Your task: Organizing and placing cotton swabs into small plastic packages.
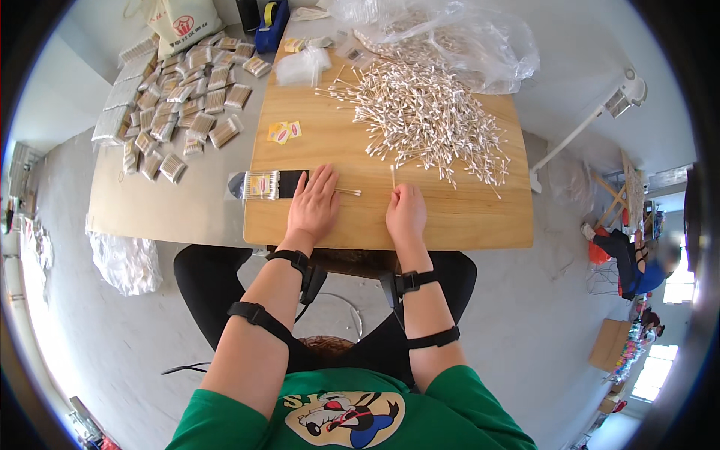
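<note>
My left hand (pixel 315 202) lies flat on the wooden board with its fingers stretched out. Its fingertips rest by the right end of a black strip (pixel 289 184). On the left part of that strip sits a small pack of cotton swabs (pixel 261 185) with a yellow and white label. Loose swabs (pixel 349 192) poke out to the right from beneath this hand. A closed right hand (pixel 406 215) pinches one cotton swab (pixel 392 174), its white tip pointing away from me. Beyond the right hand spreads a big heap of loose cotton swabs (pixel 427 112).
Small labels (pixel 282 133) and clear sleeves (pixel 300 66) lie on the board (pixel 465 217). Many filled swab packs (pixel 187 105) cover the metal table at left. Behind stand a blue tape dispenser (pixel 271 28) and a large clear plastic bag (pixel 480 41). Another person (pixel 645 270) sits far right.
</note>
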The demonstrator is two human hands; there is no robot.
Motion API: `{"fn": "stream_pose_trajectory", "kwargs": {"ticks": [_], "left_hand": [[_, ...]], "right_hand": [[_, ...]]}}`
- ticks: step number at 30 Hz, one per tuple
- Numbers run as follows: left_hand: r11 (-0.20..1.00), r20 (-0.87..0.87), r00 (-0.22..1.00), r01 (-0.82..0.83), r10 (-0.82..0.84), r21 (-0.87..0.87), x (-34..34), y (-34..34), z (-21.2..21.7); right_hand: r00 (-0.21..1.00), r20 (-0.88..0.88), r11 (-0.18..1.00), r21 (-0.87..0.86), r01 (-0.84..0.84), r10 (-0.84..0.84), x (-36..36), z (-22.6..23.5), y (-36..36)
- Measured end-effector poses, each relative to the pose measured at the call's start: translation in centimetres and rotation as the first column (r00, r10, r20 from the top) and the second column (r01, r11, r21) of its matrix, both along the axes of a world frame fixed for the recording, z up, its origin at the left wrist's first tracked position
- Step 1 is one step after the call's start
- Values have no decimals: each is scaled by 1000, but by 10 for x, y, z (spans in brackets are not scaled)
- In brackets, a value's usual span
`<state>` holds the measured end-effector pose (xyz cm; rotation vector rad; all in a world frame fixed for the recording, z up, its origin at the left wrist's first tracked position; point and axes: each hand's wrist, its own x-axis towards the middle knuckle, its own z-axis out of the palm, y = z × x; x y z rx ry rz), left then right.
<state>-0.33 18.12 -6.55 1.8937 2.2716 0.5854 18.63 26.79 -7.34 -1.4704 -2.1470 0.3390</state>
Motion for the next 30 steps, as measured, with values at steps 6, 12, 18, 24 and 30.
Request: {"fn": "stream_pose_trajectory", "kwargs": {"ticks": [6, 12, 18, 24, 30], "left_hand": [[1000, 18, 1000, -13, 12, 15, -2, 1, -6], [1000, 45, 999, -12, 12, -3, -4, 2, -4], [999, -53, 998, 29, -28, 14, -4, 2, -10], [999, -75, 996, 38, -37, 11, -3, 0, -11], [993, -1, 998, 60, -60, 102, -3, -1, -8]], "right_hand": [[996, -84, 1000, 4, -25, 25, 15, -1, -13], [980, -81, 980, -70, -186, 181, 8, 11, -39], [947, -140, 956, -9, -293, 289, -35, 7, -32], [990, -18, 990, 40, 137, -136, -25, 6, 28], [984, 130, 986, 129, 107, -124, -13, 5, 51]]}}
